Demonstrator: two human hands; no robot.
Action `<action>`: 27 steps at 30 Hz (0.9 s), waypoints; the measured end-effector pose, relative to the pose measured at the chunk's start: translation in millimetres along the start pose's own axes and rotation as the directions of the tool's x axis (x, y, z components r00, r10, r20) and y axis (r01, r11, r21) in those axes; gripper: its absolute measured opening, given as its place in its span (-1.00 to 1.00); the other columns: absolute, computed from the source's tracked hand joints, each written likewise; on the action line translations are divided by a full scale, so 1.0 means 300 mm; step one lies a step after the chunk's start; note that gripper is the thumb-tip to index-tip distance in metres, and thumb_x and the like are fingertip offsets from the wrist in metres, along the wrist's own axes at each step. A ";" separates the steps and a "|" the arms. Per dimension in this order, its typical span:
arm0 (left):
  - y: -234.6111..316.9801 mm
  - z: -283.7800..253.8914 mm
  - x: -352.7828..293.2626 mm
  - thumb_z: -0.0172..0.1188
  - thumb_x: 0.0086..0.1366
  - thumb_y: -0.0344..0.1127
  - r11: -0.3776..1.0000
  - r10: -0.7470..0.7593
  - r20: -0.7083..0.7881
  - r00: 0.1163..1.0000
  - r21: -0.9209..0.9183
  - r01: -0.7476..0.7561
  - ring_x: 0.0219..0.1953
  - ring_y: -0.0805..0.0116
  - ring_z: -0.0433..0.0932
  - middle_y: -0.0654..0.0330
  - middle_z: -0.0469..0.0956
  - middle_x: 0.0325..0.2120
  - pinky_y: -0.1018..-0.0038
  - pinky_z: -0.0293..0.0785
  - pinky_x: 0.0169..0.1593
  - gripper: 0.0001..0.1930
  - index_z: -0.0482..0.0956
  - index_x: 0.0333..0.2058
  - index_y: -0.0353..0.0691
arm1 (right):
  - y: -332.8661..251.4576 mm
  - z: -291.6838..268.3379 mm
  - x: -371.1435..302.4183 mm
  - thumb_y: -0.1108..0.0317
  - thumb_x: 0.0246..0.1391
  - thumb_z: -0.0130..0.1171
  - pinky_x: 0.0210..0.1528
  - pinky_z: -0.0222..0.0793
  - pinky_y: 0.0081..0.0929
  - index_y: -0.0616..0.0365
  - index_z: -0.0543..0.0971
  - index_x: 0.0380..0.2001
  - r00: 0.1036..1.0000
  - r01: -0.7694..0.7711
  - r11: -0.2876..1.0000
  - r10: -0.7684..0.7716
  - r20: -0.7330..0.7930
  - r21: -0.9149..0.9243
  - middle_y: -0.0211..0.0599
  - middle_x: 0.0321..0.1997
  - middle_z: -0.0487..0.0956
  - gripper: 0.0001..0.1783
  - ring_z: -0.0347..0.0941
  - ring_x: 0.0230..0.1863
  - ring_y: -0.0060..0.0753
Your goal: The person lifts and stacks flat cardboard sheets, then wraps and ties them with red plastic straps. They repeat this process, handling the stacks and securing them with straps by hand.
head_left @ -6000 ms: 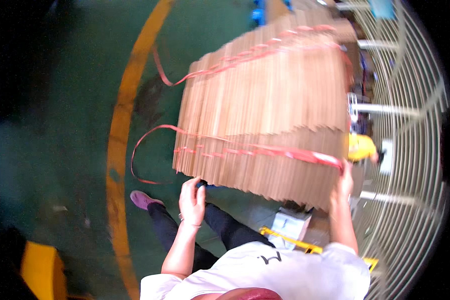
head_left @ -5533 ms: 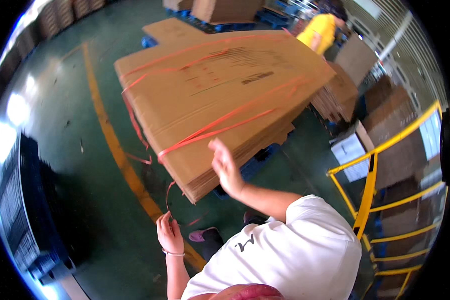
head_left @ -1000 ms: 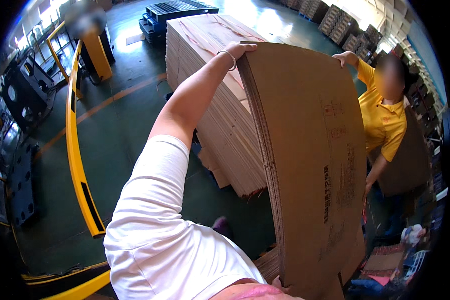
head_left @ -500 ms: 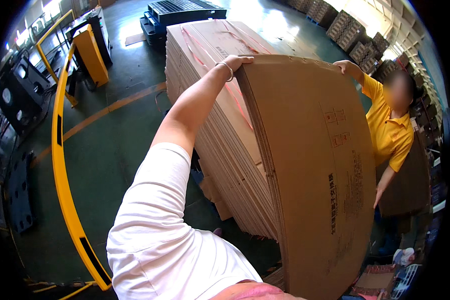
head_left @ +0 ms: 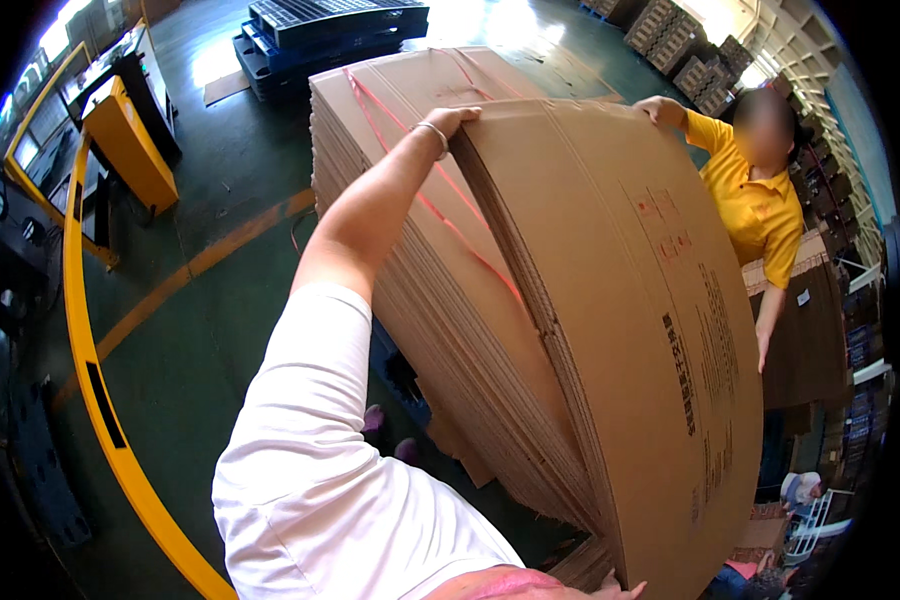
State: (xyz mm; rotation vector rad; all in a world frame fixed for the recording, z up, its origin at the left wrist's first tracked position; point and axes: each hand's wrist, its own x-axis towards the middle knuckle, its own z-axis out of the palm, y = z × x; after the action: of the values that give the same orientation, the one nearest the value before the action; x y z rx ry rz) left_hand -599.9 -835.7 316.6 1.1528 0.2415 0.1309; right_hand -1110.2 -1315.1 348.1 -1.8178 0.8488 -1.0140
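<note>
right hand (head_left: 620, 589) partly beyond lower edge

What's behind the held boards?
A cardboard stack with red straps on top, and a co-worker at the right. The boards hide the stack's right part and some of the co-worker; what else they cover cannot be seen.

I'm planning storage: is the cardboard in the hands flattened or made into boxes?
Flattened: the cardboard shows thin layered sheets along its edge.

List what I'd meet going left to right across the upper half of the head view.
Yellow post → dark pallet stack → the wearer's left hand → the tilted cardboard sheets it grips at the edge → the co-worker's yellow shirt.
</note>
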 end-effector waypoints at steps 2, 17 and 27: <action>0.083 -0.026 0.023 0.25 -0.05 -0.15 0.998 -0.016 -0.042 0.999 0.055 0.018 -0.54 0.36 0.52 0.21 0.54 -0.52 0.45 0.46 -0.40 -0.74 0.55 -0.41 -0.18 | -0.027 0.050 -0.023 0.24 -0.12 0.08 -0.04 0.21 -0.34 0.21 0.24 -0.03 1.000 0.010 1.000 -0.010 -0.004 -0.012 -0.03 -0.07 0.31 -0.45 0.22 -0.06 -0.24; 0.192 -0.437 0.605 0.24 -0.03 -0.20 0.994 -0.100 0.014 0.995 -0.040 0.101 -0.53 0.35 0.50 0.21 0.53 -0.52 0.44 0.45 -0.37 -0.74 0.53 -0.40 -0.22 | -0.330 0.592 -0.313 0.26 -0.09 0.02 0.07 0.15 -0.25 0.20 0.16 0.06 0.998 -0.052 0.997 0.050 -0.036 -0.058 0.02 0.04 0.24 -0.39 0.15 0.07 -0.21; 0.431 -0.871 0.666 0.19 0.00 -0.04 0.993 -0.004 -0.318 0.948 0.113 0.042 -0.55 0.38 0.53 0.17 0.54 -0.52 0.50 0.50 -0.34 -0.65 0.54 -0.36 -0.19 | -0.454 0.896 -0.398 0.28 -0.07 -0.03 0.12 0.12 -0.23 0.19 0.12 0.10 0.996 -0.077 0.997 0.077 0.038 -0.004 0.04 0.10 0.19 -0.38 0.10 0.13 -0.20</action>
State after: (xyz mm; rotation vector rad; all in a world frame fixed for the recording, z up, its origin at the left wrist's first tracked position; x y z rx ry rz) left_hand -470.8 -506.6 310.2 1.2446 0.5549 0.2856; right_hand -904.1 -1065.2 356.6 -1.7865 0.8907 -0.9274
